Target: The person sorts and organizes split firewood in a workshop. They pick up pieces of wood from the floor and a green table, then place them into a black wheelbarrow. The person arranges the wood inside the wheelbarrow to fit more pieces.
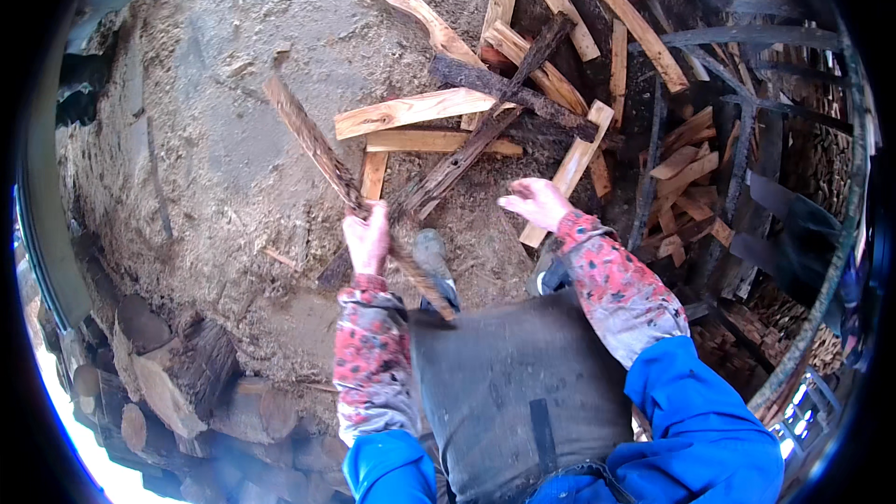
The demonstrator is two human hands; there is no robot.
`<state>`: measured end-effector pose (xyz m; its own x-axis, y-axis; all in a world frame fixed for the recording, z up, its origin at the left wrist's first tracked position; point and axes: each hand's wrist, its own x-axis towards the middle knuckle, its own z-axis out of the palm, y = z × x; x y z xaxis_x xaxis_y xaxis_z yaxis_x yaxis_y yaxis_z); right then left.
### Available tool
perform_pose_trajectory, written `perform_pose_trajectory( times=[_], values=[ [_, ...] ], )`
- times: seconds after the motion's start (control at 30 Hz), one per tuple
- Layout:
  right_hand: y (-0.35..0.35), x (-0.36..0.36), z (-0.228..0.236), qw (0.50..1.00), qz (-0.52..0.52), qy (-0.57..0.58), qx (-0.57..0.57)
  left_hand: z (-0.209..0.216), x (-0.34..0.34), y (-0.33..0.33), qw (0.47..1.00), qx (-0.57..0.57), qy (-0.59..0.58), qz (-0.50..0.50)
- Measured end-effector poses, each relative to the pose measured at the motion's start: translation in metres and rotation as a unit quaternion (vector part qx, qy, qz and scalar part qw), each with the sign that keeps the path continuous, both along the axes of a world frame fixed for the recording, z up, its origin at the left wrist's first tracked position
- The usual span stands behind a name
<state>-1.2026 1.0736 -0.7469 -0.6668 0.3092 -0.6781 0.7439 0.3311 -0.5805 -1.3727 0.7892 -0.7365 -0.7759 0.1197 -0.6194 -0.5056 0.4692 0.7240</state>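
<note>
My left hand (368, 241) is closed round a long, narrow stick of split wood (313, 140). The stick slants from the upper left down past my wrist toward my lap, and its ends are slightly blurred. Off to the right, my right hand (538, 203) hovers with loosely bent fingers and nothing visible in it. Right beside it lies a pale split stick (581, 157). Ahead of both hands, split firewood is heaped loosely on the ground, including a pale flat piece (411, 112) and a dark, bark-covered piece (464, 159) lying aslant.
A curved metal rack (747, 37) stands at the right, with split wood (686, 173) inside it. Round logs (182, 373) are piled at the lower left. A dark apron (523, 383) covers my lap, and my shoes (432, 261) show beyond it on the chip-strewn ground (224, 159).
</note>
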Motion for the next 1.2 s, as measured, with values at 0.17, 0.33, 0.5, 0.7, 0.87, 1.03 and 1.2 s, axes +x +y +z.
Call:
perform_pose_trajectory(
  times=[0.17, 0.33, 0.5, 0.7, 0.87, 1.03, 1.2],
  values=[
    [0.088, 0.01, -0.087, 0.991, 0.019, -0.048, 0.121, -0.103, -0.052, 0.023, 0.949, -0.128, 0.252, -0.142],
    [0.157, -0.044, -0.171, 0.963, 0.025, 0.035, 0.266, -0.197, -0.072, 0.078, 0.832, -0.222, 0.375, -0.342],
    [0.176, -0.097, -0.231, 0.968, -0.035, -0.003, 0.248, -0.269, -0.077, 0.127, 0.78, -0.241, 0.423, -0.393],
    [0.162, -0.114, -0.261, 0.964, -0.043, -0.042, 0.259, -0.294, -0.091, 0.158, 0.722, -0.238, 0.446, -0.473],
    [0.178, -0.115, -0.254, 0.96, -0.009, 0.008, 0.279, -0.317, -0.11, 0.144, 0.694, -0.219, 0.46, -0.508],
    [0.21, -0.102, -0.2, 0.953, 0.029, 0.018, 0.301, -0.273, -0.111, 0.151, 0.724, -0.17, 0.34, -0.576],
    [0.237, -0.076, -0.16, 0.952, 0.062, 0.028, 0.297, -0.214, -0.088, 0.137, 0.814, 0.024, 0.136, -0.564]
  ],
)
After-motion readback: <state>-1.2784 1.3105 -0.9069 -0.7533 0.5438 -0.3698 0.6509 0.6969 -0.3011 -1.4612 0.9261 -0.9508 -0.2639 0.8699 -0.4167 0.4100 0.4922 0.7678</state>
